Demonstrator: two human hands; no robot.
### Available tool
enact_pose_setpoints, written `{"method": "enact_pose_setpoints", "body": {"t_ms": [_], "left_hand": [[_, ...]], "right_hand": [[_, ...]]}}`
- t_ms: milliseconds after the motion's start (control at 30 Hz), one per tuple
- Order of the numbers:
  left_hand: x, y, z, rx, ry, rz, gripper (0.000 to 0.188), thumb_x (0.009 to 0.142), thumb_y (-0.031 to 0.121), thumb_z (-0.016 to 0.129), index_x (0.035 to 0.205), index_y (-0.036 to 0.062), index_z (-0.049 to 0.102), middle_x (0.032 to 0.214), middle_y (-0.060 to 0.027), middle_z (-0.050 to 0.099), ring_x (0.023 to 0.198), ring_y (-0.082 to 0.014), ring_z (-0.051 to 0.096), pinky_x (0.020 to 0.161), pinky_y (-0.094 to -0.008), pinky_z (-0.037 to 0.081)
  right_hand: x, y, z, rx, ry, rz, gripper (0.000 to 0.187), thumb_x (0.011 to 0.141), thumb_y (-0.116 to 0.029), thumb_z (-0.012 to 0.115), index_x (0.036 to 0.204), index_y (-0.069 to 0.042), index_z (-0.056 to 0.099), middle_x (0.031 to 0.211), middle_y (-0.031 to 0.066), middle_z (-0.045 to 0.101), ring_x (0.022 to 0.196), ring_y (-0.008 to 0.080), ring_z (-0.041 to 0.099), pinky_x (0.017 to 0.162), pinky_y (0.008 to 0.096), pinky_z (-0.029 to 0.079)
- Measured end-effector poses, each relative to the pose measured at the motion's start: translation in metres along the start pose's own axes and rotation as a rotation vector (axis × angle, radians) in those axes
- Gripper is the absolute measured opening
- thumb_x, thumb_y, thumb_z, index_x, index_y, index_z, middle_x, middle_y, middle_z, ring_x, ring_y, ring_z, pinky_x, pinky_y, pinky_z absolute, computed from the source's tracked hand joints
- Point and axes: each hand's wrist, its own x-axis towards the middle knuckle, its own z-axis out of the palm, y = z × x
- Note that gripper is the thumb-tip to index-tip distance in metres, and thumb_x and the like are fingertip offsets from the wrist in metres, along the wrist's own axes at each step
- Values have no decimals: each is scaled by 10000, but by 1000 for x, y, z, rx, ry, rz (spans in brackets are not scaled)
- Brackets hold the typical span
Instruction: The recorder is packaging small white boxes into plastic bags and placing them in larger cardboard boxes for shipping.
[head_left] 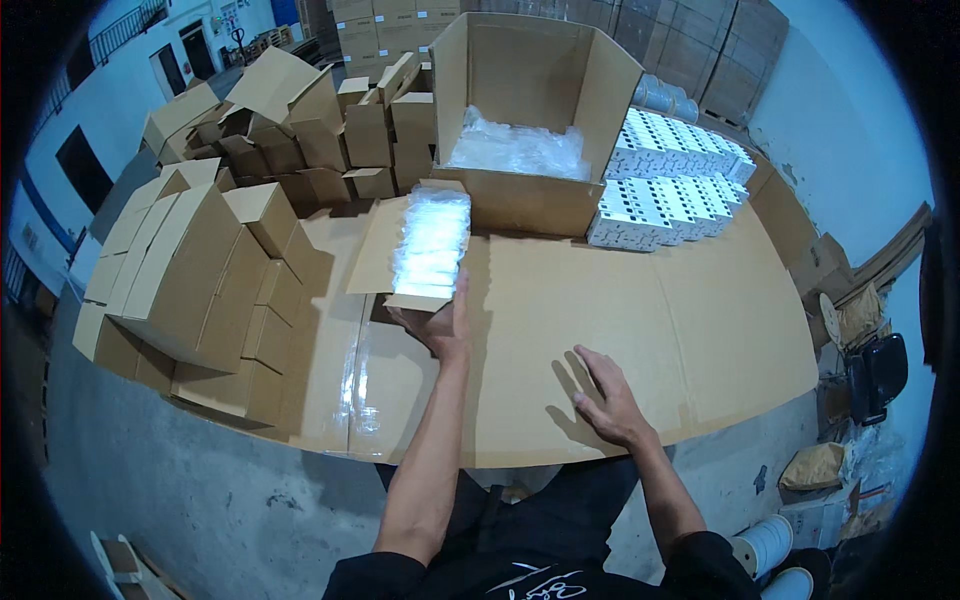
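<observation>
My left hand (443, 328) grips the near end of a small open cardboard box (376, 248), fingers partly hidden beneath it. Inside the box, a row of clear plastic-wrapped pieces (432, 245) fills the length; what they wrap is too bright to make out. Over the cardboard-covered table (560, 310), to the right, my right hand (608, 402) holds nothing, its thumb and fingers apart. Just beyond the small box stands a large open carton (535, 205) with crumpled clear plastic bags (520, 148) in it.
Stacked white boxes with dark markings (665, 190) sit right of the large carton. Closed brown boxes (185, 280) pile up on the left, with several open-flapped boxes (315, 125) behind. Wire spools (768, 545) and a dark chair (878, 375) lie off the table's right side.
</observation>
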Motion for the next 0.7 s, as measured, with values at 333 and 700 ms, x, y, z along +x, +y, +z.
{"method": "enact_pose_setpoints", "body": {"t_ms": [333, 700], "left_hand": [[3, -32, -49, -586, -196, 9, 681, 761, 130, 913, 1308, -34, 542, 1250, -114, 623, 1099, -201, 625, 945, -344, 524], [-23, -36, -123, -323, -904, -124, 656, 766, 111, 857, 1341, 10, 558, 1238, -125, 636, 1143, -241, 618, 974, -378, 517]], "right_hand": [[-12, -17, 6, 114, -4, -37, 553, 924, -180, 678, 1423, -21, 503, 1393, 218, 557, 1323, 384, 510, 1130, 470, 398], [-16, -32, 29, 369, 495, 90, 603, 846, -35, 762, 1398, -13, 519, 1373, 187, 561, 1220, 312, 593, 945, 392, 544]]}}
